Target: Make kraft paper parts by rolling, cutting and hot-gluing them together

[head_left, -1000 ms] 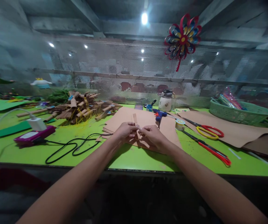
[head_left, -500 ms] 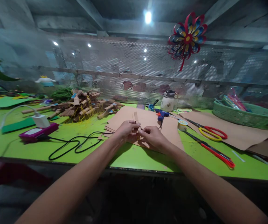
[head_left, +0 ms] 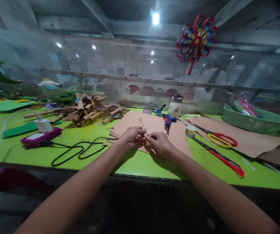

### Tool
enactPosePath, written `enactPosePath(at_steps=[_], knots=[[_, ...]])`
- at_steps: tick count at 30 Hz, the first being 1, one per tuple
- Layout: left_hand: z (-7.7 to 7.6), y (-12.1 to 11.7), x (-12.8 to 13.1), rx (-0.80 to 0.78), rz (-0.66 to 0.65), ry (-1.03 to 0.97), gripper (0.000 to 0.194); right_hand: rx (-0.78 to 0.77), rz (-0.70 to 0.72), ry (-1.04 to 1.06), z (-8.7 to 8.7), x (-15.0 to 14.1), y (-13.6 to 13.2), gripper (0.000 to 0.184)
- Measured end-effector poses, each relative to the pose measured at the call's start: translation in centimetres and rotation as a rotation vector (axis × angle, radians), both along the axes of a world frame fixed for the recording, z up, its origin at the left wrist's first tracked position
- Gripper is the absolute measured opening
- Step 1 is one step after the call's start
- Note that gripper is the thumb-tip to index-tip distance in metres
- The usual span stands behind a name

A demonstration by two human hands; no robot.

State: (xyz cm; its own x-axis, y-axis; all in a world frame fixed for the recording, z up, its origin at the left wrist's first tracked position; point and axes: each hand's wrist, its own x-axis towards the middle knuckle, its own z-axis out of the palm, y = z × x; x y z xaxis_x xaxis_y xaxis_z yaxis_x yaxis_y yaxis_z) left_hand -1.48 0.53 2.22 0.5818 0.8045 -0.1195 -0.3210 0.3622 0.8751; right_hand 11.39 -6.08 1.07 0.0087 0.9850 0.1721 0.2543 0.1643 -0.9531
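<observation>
Over a stack of brown paper sheets (head_left: pixel 127 122), my left hand (head_left: pixel 132 136) pinches a small piece of rolled or folded brown paper (head_left: pixel 141 122), which sticks up above the fingers. My right hand (head_left: pixel 159 143) is closed at the lower end of that piece, thumb and forefinger together, fingertips almost meeting the left ones. A bit of yellow thread (head_left: pixel 144 145) hangs between the hands. Whether the right fingers grip the thread or the paper is too small to tell. Beyond the right hand lie a blue glue gun (head_left: pixel 169 120) and a thread spool (head_left: pixel 191 129).
A pile of brown paper rolls with yellow thread (head_left: pixel 87 110) lies back left. Near it are a purple power strip (head_left: pixel 42 137) and a black cable (head_left: pixel 81 151). To the right are scissors (head_left: pixel 220 139), a red-handled tool (head_left: pixel 227 161) and a green basket (head_left: pixel 259 122). A jar (head_left: pixel 176 106) stands behind.
Both hands stay in almost the same place, fingers shifting only slightly around the paper piece. The whole view has moved a little; nothing else differs visibly.
</observation>
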Motion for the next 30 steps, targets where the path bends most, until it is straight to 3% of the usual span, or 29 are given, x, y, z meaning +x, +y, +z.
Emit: enactPosePath(at_steps=[9, 18, 30], knots=[[-0.03, 0.16, -0.25, -0.017, 0.04, 0.039, 0.014, 0.03, 0.05, -0.055, -0.13, 0.41, 0.12, 0.019], [-0.12, 0.28, -0.22, -0.02, 0.075, 0.039, 0.016, 0.135, -0.002, -0.261, -0.49, 0.5, 0.49, 0.017], [0.09, 0.08, -0.3, -0.034, 0.106, 0.04, 0.014, 0.16, 0.005, -0.22, -0.04, 0.29, 0.01, 0.018]])
